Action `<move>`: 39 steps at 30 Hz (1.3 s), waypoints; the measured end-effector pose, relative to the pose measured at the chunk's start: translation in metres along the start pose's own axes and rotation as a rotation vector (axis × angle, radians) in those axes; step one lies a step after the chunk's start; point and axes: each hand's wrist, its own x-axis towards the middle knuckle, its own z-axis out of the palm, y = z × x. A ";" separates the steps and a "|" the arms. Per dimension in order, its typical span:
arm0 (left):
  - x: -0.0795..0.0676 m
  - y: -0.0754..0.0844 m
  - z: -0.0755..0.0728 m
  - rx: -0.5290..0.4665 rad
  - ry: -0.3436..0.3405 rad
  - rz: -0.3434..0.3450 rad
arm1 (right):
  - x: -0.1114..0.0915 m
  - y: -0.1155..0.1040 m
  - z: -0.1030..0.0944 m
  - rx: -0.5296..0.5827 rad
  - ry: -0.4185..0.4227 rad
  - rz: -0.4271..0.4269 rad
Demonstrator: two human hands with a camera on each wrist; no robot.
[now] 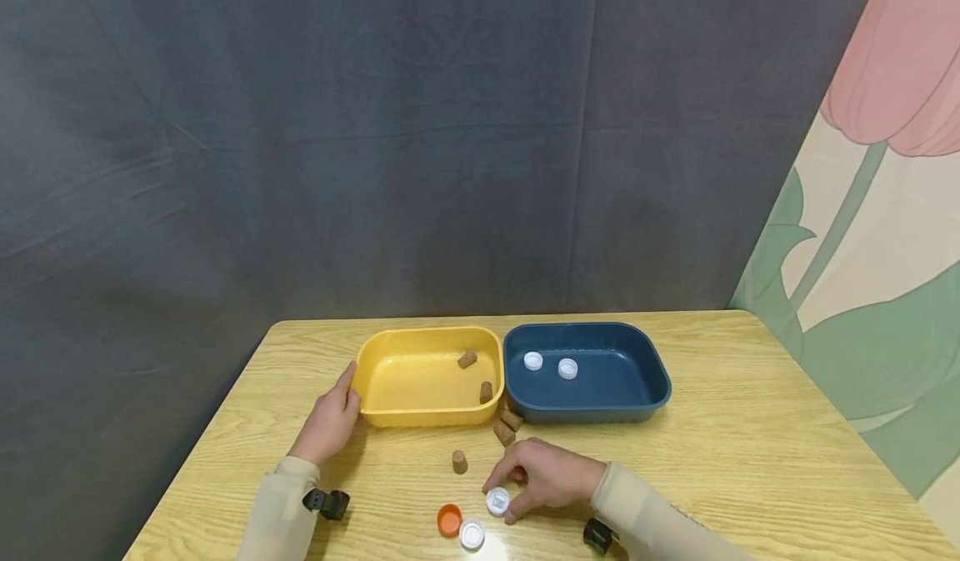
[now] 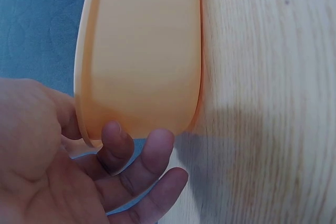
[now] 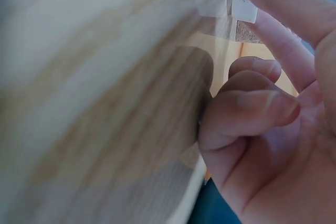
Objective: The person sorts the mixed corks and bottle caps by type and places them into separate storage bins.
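My left hand [image 1: 330, 423] grips the left end of a yellow plastic bin [image 1: 382, 418], its fingers against the end wall [image 2: 139, 77] in the left wrist view. Two corks [image 1: 467, 359] lie inside that bin. In front of the bins, my right hand [image 1: 551, 473] pinches a white bottle cap [image 1: 498, 502] between thumb and forefinger, low over the table. The other fingers are curled in the right wrist view, beside the tabletop. Close by lie another white cap [image 1: 472, 535], an orange cap [image 1: 449, 520] and a standing cork [image 1: 460, 462].
A dark blue bin [image 1: 585, 416] stands against the yellow one and holds two white caps [image 1: 567, 368]. More corks [image 1: 504, 433] lie on the wooden table [image 1: 750, 461] near where the bins meet. A dark curtain [image 1: 450, 144] hangs behind the table's far edge.
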 end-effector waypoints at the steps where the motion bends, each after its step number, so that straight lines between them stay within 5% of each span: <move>1: 0.000 0.000 0.000 0.002 0.001 0.001 | 0.000 0.000 0.000 -0.004 0.002 -0.006; 19: 0.001 0.000 0.000 0.007 0.005 0.004 | -0.012 -0.009 -0.018 -0.003 0.082 0.104; 33: 0.001 0.000 0.000 0.011 0.007 0.007 | -0.023 -0.019 -0.053 -0.092 0.191 0.024; 39: 0.001 0.000 0.000 0.007 0.002 -0.002 | -0.028 -0.023 -0.070 -0.116 0.214 0.051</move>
